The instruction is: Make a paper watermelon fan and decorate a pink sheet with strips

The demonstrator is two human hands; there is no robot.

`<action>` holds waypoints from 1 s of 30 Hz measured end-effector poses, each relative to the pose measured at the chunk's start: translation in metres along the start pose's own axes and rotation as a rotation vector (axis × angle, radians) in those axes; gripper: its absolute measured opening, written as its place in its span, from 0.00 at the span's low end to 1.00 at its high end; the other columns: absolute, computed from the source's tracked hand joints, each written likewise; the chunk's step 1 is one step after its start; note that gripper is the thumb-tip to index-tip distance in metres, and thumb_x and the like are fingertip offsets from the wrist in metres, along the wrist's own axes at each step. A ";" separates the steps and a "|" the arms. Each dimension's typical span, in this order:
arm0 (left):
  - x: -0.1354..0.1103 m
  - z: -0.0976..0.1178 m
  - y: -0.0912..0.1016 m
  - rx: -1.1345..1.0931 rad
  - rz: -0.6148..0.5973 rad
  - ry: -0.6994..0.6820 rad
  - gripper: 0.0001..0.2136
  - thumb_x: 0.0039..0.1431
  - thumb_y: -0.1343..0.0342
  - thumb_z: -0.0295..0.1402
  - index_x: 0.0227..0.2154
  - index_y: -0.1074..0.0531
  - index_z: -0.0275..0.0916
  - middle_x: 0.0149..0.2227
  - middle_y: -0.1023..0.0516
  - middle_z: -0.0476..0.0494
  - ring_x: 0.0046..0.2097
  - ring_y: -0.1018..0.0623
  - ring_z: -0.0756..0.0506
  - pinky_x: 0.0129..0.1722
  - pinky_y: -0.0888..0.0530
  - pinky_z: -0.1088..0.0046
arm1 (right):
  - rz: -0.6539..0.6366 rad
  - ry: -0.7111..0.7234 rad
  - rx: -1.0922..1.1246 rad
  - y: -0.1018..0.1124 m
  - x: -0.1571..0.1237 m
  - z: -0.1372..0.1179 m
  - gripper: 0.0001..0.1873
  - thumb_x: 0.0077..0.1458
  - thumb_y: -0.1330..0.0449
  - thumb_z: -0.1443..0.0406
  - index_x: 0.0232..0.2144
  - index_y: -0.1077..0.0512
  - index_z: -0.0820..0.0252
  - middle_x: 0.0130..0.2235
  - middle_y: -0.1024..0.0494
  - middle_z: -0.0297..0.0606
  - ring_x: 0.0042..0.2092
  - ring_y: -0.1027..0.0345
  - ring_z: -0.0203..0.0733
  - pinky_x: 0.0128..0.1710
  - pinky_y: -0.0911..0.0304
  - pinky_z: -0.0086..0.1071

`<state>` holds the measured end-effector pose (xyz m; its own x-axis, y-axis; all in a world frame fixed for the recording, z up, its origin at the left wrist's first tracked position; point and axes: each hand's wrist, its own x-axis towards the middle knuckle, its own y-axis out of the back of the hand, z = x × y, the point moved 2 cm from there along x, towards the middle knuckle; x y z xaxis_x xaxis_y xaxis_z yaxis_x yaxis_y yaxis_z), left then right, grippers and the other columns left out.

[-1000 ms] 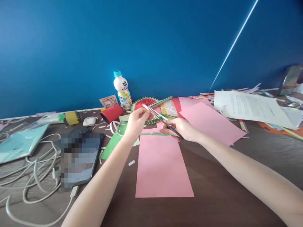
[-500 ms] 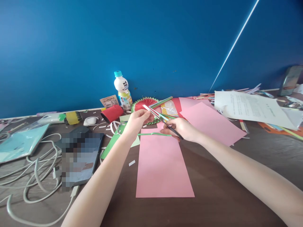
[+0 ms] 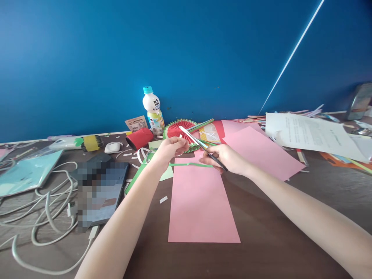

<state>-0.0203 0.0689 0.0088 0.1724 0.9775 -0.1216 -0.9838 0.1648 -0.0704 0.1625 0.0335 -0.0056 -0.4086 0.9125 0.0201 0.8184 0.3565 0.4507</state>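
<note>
Scissors (image 3: 197, 143) gripped in right hand (image 3: 229, 159), blades parted toward 11 o'clock | left hand (image 3: 170, 149) pinched shut, I can't tell on what | risk: its fingertips sit beside blades, possible nick.

The left hand (image 3: 170, 149) and right hand (image 3: 229, 159) are bare; both forearms are bare too along their whole visible length, one running left of the pink sheet (image 3: 200, 205), the other right of it; both look slender and smooth
</note>
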 end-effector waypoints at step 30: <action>-0.003 0.013 0.006 0.007 0.086 -0.269 0.06 0.47 0.43 0.33 0.24 0.30 0.35 0.25 0.25 0.48 0.29 0.25 0.51 0.37 0.30 0.73 | -0.060 -0.026 -0.083 0.000 -0.005 -0.010 0.18 0.45 0.40 0.51 0.21 0.34 0.60 0.12 0.43 0.24 0.14 0.47 0.28 0.18 0.50 0.25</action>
<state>-0.0277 0.0686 0.0221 0.0702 0.9876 0.1401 -0.9947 0.0798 -0.0643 0.1604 0.0274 0.0036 -0.4447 0.8951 -0.0317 0.7561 0.3941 0.5225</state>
